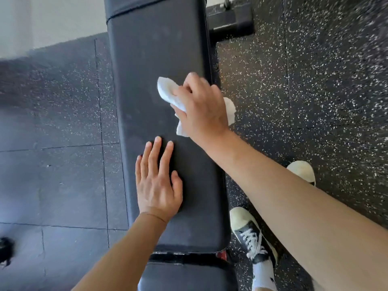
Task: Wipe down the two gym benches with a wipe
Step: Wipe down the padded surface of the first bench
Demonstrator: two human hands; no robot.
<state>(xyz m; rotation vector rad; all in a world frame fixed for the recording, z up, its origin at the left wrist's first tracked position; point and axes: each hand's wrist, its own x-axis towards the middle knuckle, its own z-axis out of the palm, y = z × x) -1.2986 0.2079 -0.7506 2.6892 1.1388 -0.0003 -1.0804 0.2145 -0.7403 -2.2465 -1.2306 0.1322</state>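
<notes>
Biggest risk right now: right hand [201,108] sits at the bench pad [159,59] edge w/ part of the wipe [168,94] hanging off past the knuckles over the floor, so a stroke could skid off & miss the rim, prob. Wipe's bunched too, less contact, streaks likely. Far pad section beyond the fingers looks hazy, easy to skip. Only one bench in view; 2nd can't be seen. Pose: right hand curled round the wipe, pressing it down, arm reaching across from the right. Left hand [157,181] nearer the body, flat, fingers straight & spread, palm on the pad, bracing. White shoes [252,236] under the right forearm.
</notes>
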